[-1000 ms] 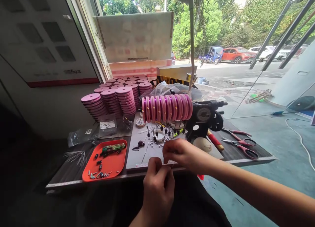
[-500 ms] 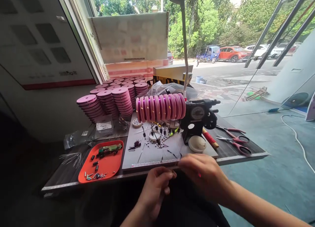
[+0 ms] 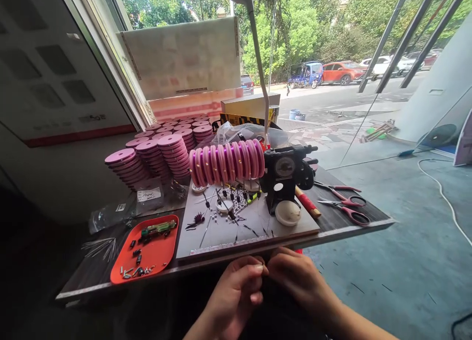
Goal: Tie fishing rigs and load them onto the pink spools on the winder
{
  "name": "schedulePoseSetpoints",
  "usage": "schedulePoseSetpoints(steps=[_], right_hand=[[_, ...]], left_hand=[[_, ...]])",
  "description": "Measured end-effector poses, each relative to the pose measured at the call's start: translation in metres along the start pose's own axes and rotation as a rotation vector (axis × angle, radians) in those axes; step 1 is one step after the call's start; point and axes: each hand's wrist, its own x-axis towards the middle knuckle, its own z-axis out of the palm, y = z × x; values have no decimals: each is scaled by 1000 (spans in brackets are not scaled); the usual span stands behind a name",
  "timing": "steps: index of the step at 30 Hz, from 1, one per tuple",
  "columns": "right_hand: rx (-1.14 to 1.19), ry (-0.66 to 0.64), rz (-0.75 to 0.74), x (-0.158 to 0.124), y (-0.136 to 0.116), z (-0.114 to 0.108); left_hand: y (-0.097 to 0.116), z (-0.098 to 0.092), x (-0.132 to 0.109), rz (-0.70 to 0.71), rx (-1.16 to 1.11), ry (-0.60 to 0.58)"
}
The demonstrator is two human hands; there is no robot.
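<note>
My left hand [image 3: 239,288] is closed in a pinch below the table's front edge, thumb against forefinger. Close beside it, my right hand [image 3: 295,273] is closed too, its fingertips meeting the left ones. Whatever lies between the fingertips is too small to make out. Beyond them a row of pink spools [image 3: 227,161] sits on the shaft of a black winding machine [image 3: 283,169]. Under the spools, small black stoppers [image 3: 238,198] hang on lines over a white board [image 3: 217,239], with white beads and a small white dish [image 3: 224,205] around them.
On the left lies an orange tray [image 3: 155,261] holding a green tool [image 3: 158,228] and small parts. Stacks of pink spools [image 3: 171,155] stand behind it. Scissors [image 3: 348,210], pliers [image 3: 339,187] and a red-handled tool [image 3: 309,203] lie right. A cream bowl [image 3: 288,214] stands before the machine.
My right hand has come down and in, and its fingertips now meet those of my left hand. The whole view has shifted slightly, with the table's things a little further left.
</note>
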Motion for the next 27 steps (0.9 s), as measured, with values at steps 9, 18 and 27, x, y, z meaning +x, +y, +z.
schedulePoseSetpoints(steps=[9,18,27], right_hand=[[62,-189,47,44,-60,-14],[240,-601,259,140,-51,0],[-629,-189,-788,52,-39,-17]], left_hand=[[-5,-17,-1,1303,1288,331],[3,-33,4,1573,1437,332],[19,-22,1,1,-53,-17]])
